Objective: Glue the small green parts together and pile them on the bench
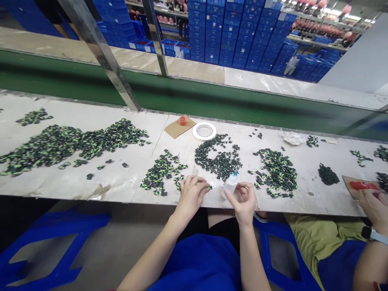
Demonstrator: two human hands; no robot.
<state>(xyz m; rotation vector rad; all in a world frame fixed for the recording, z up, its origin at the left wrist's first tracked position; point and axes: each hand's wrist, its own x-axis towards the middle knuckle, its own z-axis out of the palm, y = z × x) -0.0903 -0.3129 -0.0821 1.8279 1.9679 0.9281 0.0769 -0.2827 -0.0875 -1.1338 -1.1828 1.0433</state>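
My left hand [191, 191] pinches a small dark plastic piece [209, 187] between thumb and fingertips, just above the white worktop. In my right hand [245, 202] is a soft, whitish squeeze bottle [230, 184] with a blue tip, tilted up and away from me. The tip and the piece are apart. Beyond both hands lies a loose pile of small dark green pieces [218, 159]. Left of my left hand spreads a pile of black-and-lime-green pieces [160, 171]; a similar pile [277, 171] is to the right of my right hand.
A white tape roll [195, 131] and a cardboard scrap [174, 130] with a red cap [182, 120] lie at the back. A long heap [54, 147] covers the left side. At far right, a co-worker's hand [374, 206] touches a red-smeared card [353, 188]. A green belt [194, 97] runs behind.
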